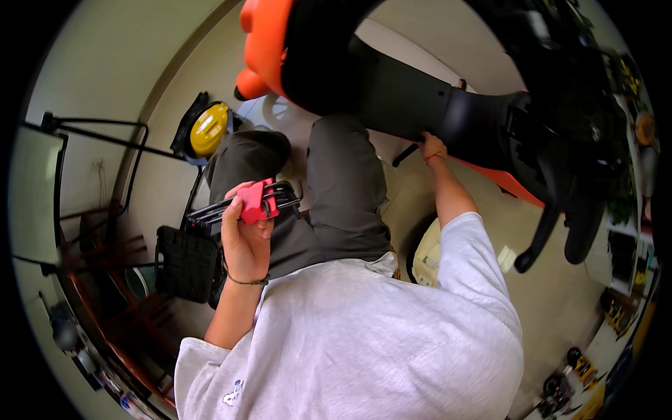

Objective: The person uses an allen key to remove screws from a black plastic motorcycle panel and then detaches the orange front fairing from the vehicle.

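Observation:
My left hand [245, 241] is closed around a hex key set [260, 201], a red holder with several black L-shaped keys, held up over my lap. The bent key ends point right and the long shanks run left. A scooter [399, 87] with orange panels and a black footboard stretches across in front of my knees. At the lower edge of that footboard is my right hand [434, 148], its fingers drawn together and partly hidden; what they grip does not show. A short black bar [405, 154] juts out just left of it.
A yellow helmet-like object [208, 130] lies to the left of my knees. Below it is an open black case [187, 264]. Wooden chairs [119, 245] and a black metal frame [98, 124] stand at far left. Shelves [630, 252] line the right side.

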A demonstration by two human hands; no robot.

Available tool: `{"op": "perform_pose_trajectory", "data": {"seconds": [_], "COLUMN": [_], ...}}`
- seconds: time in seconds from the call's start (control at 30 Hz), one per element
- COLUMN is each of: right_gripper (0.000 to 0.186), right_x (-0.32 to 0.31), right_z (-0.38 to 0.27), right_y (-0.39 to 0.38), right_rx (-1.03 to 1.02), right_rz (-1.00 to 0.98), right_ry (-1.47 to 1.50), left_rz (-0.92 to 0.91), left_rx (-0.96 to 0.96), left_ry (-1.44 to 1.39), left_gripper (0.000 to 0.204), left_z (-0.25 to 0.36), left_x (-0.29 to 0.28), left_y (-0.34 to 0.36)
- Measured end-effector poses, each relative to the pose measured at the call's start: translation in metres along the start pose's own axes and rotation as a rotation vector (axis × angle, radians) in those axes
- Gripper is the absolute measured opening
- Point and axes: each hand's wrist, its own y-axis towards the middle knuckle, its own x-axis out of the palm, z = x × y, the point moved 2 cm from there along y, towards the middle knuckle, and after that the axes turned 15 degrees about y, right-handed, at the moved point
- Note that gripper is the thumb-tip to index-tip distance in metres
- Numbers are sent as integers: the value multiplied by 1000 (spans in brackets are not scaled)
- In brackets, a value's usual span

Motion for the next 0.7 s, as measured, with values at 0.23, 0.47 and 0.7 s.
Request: {"op": "perform_pose_trajectory", "data": {"seconds": [0.23, 0.47, 0.7], "right_gripper": [30, 24, 18], "right_x": [-27, -138, -167], "right_z": [-2, -190, -275], "right_y": [-1, -186, -266], "right_rx": [43, -386, -337], "right_rz": [158, -154, -320], "right_ry": [217, 1405, 1566], "left_rz": [-20, -131, -134], "left_rx": [-30, -39, 21], "left_ry": [-124, -174, 7], "left_gripper": [28, 30, 41], "left_z": [1, -3, -1], "left_x": [-7, -10, -5], "left_y": [5, 19, 26]}}
